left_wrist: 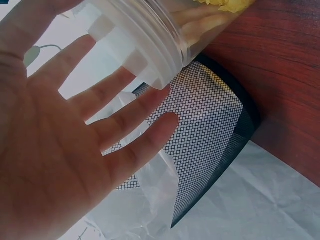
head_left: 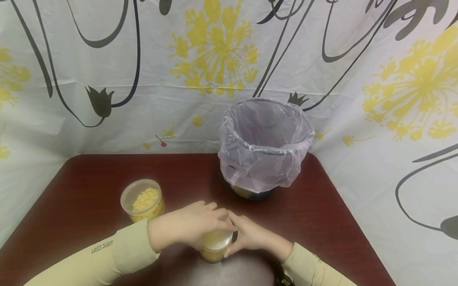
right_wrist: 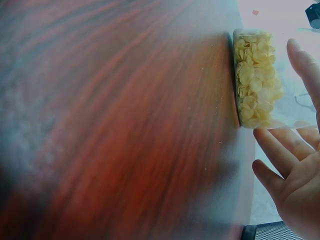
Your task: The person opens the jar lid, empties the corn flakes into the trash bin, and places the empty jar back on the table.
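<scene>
A clear plastic jar [head_left: 212, 257] with pale yellow flakes [right_wrist: 256, 80] in its lower part stands upright near the front of the table. Its translucent white lid [left_wrist: 142, 42] is on top. From above, my left hand [head_left: 198, 222] grips the lid, with the fingers spread along its rim in the left wrist view. My right hand [head_left: 250, 234] holds the jar's side, thumb on one side and fingers on the other. Left of my hands stands a second clear jar [head_left: 126, 200], lidless and holding yellow flakes; my left sleeve [head_left: 132, 248] overlaps its lower edge.
A black mesh bin [left_wrist: 205, 120] lined with a translucent purplish bag [head_left: 262, 171] stands at the table's back right. The dark red wooden table [head_left: 96, 182] is backed by a white curtain [head_left: 150, 107] with yellow and grey flower prints.
</scene>
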Tool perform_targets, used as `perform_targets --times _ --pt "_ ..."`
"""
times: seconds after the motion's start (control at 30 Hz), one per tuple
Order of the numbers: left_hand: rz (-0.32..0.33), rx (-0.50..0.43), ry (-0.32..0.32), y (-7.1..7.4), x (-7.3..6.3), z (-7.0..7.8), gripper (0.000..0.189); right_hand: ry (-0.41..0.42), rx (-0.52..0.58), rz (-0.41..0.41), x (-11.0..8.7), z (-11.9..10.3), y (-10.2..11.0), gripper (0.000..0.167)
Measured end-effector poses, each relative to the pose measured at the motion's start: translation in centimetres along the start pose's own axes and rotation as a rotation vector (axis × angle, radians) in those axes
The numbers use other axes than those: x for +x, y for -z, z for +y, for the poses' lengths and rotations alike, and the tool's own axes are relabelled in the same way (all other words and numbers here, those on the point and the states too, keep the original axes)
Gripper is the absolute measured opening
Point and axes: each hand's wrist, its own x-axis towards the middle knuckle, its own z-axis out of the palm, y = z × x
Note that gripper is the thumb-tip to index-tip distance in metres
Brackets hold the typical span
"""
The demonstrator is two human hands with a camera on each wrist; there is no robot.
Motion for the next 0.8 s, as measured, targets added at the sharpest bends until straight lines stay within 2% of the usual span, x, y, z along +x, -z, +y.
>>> perform_targets --times 0.13,0.33,0.47,0.8 --pt "-0.012 -0.006 0.018 0.08 0.05 -0.01 0.084 -0.005 -0.020 0.005 -0.01 -0.13 0.01 0.097" --pt "0.041 -0.026 0.024 -0.23 -0.03 -0.01 0.079 -0.001 -0.019 0.004 0.04 -0.13 0.03 0.089" --pt "0.050 -0.044 0.029 -0.35 0.00 -0.03 0.079 -0.006 0.000 -0.001 0.12 -0.07 0.00 0.082" --pt "0.041 -0.039 0.071 -0.62 0.24 -0.17 0.083 0.016 0.006 0.015 0.09 -0.02 -0.08 0.090"
